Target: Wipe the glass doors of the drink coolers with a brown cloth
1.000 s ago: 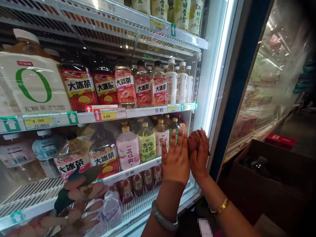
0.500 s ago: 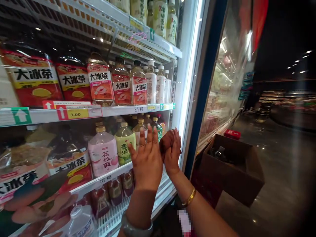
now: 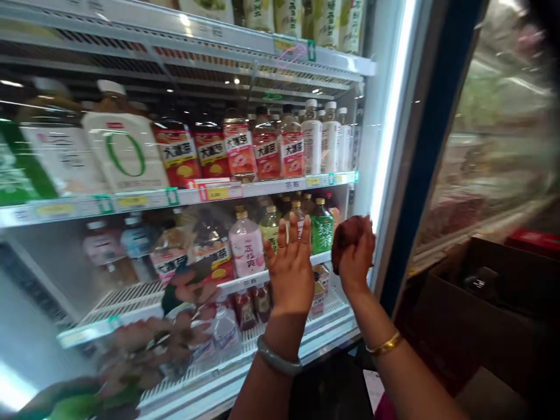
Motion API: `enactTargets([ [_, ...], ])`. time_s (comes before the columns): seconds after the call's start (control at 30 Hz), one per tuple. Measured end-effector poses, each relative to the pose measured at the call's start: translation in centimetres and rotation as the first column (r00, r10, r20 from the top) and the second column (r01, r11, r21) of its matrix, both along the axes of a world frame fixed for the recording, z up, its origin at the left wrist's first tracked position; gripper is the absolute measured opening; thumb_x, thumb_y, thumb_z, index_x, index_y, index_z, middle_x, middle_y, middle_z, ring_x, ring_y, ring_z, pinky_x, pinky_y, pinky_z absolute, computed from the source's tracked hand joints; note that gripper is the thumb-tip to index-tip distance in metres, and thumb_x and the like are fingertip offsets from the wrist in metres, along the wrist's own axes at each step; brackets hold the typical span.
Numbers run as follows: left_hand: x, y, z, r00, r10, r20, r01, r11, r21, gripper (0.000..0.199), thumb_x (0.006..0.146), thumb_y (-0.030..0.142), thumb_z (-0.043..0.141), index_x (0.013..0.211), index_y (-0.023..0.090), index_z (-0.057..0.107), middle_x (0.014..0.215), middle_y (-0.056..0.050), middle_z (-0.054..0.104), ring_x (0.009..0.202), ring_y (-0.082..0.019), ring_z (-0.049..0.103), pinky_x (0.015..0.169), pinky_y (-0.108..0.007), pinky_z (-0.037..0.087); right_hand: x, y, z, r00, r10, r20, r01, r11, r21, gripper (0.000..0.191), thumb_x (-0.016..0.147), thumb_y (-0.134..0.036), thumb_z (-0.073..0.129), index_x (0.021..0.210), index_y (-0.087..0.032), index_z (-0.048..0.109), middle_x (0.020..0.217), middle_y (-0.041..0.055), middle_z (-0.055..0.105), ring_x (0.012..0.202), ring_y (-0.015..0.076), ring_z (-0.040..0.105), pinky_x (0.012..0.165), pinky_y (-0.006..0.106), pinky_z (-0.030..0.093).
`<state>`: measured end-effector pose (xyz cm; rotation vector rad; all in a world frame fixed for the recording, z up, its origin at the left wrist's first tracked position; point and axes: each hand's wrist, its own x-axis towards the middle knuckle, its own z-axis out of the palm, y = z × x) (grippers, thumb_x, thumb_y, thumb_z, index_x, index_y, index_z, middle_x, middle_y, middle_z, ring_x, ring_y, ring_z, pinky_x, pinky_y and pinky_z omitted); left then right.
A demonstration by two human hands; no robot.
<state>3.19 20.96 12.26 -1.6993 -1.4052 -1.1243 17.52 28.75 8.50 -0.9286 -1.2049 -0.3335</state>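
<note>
My left hand [image 3: 291, 271], with a grey bangle at the wrist, has its fingers spread. Its palm faces the glass door of a lit drinks fridge and looks flat against it; contact is hard to confirm. To its right, my right hand [image 3: 359, 265] grips a bunched dark reddish-brown cloth [image 3: 343, 239] near the door's right edge. A gold bracelet circles that wrist. Behind the glass, a green-labelled bottle [image 3: 322, 227] shows between the hands, and a pink-labelled bottle [image 3: 245, 248] stands left of my left hand.
Shelves [image 3: 266, 188] of bottled drinks fill the fridge. A flower-and-leaf decal [image 3: 144, 356] covers the lower left of the glass. The dark blue door frame [image 3: 441, 134] rises at right. Beyond it stand an open cardboard box [image 3: 459, 315] and a red box [image 3: 534, 240].
The view has swung left, showing more shelves on that side. My right hand and the cloth are farther from my left hand, with a wider gap between them.
</note>
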Motion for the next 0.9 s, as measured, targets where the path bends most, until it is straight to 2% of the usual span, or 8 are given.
enactTargets([
  [0.07,-0.4,-0.1,-0.1,0.999,0.031,-0.031,-0.03,1.0,0.006,0.074,0.099,0.015,0.055,0.166,0.028,0.026,0.172,-0.007,0.026,0.163,-0.022,0.016,0.133,-0.054,-0.003,-1.1,0.0,1.1,1.0,0.0,-0.012,0.0,1.0,-0.007,0.082,0.084,-0.008,0.032,0.165,-0.023,0.03,0.17,0.0106,0.034,0.163,0.024,0.02,0.13,0.066,0.015],
  [0.13,-0.7,-0.3,-0.2,0.997,0.05,-0.054,-0.05,0.999,-0.001,0.074,0.099,0.018,0.056,0.166,0.026,0.027,0.172,-0.009,0.027,0.164,-0.024,0.016,0.134,-0.055,0.001,-2.8,-0.8,1.6,0.993,0.036,0.108,-0.04,0.999,0.031,0.084,0.081,-0.007,0.037,0.163,-0.025,0.034,0.17,0.0096,0.036,0.163,0.0261,0.02,0.129,0.069,0.012],
  [0.23,-1.1,-0.6,-0.3,0.996,0.064,-0.067,-0.065,0.998,-0.015,0.075,0.097,0.018,0.055,0.167,0.023,0.027,0.172,-0.009,0.029,0.164,-0.024,0.016,0.134,-0.053,0.003,-4.1,-2.1,0.0,0.96,0.068,0.271,-0.097,0.991,0.095,0.079,0.082,-0.009,0.041,0.159,-0.025,0.041,0.163,0.0112,0.047,0.16,0.0272,0.03,0.129,0.067,0.017],
  [0.37,-1.9,-0.9,-0.8,0.991,0.121,-0.064,-0.118,0.992,0.041,0.074,0.099,0.017,0.054,0.167,0.028,0.027,0.171,-0.006,0.033,0.164,-0.024,0.013,0.133,-0.056,-0.006,-1.1,-1.1,-2.0,0.956,0.066,0.287,-0.089,0.994,0.067,0.077,0.081,-0.012,0.043,0.156,-0.024,0.044,0.16,0.0128,0.05,0.158,0.0303,0.034,0.128,0.072,0.013],
  [0.5,-2.7,-0.9,-1.3,0.984,0.159,-0.086,-0.152,0.985,0.079,0.071,0.1,0.02,0.055,0.166,0.026,0.029,0.171,-0.007,0.034,0.165,-0.025,0.009,0.133,-0.057,-0.008,0.0,-0.1,0.1,0.998,0.053,0.039,-0.051,0.997,-0.064,0.09,0.076,-0.008,0.039,0.164,-0.022,0.03,0.171,0.0136,0.033,0.162,0.0314,0.021,0.126,0.075,0.012],
  [0.6,-3.3,-1.1,-1.4,0.981,0.16,-0.113,-0.151,0.985,0.086,0.067,0.102,0.023,0.053,0.166,0.024,0.031,0.17,-0.008,0.036,0.165,-0.023,0.012,0.134,-0.054,-0.003,-3.4,-2.0,1.4,0.989,0.059,0.136,-0.055,0.998,-0.034,0.09,0.077,-0.01,0.042,0.166,-0.024,0.028,0.171,0.0125,0.032,0.162,0.0324,0.021,0.126,0.074,0.014],
  [0.73,-4.1,-1.7,-1.3,0.982,0.116,-0.151,-0.112,0.993,0.031,0.067,0.102,0.018,0.045,0.167,0.018,0.027,0.171,-0.01,0.034,0.164,-0.021,0.019,0.135,-0.048,0.012,-6.9,-4.4,-0.5,0.929,0.099,0.356,-0.129,0.99,0.059,0.087,0.085,-0.02,0.046,0.168,-0.02,0.02,0.167,0.0161,0.038,0.162,0.035,0.022,0.125,0.073,0.022],
  [0.9,-5.2,-2.4,-1.2,0.984,0.137,-0.113,-0.135,0.991,0.022,0.072,0.101,0.018,0.048,0.168,0.021,0.023,0.172,-0.01,0.033,0.165,-0.023,0.012,0.135,-0.054,0.006,-2.1,-0.8,-2.6,0.931,0.022,0.364,-0.054,0.995,0.078,0.092,0.081,-0.022,0.053,0.167,-0.016,0.021,0.169,0.0207,0.033,0.159,0.0395,0.027,0.127,0.072,0.016],
])
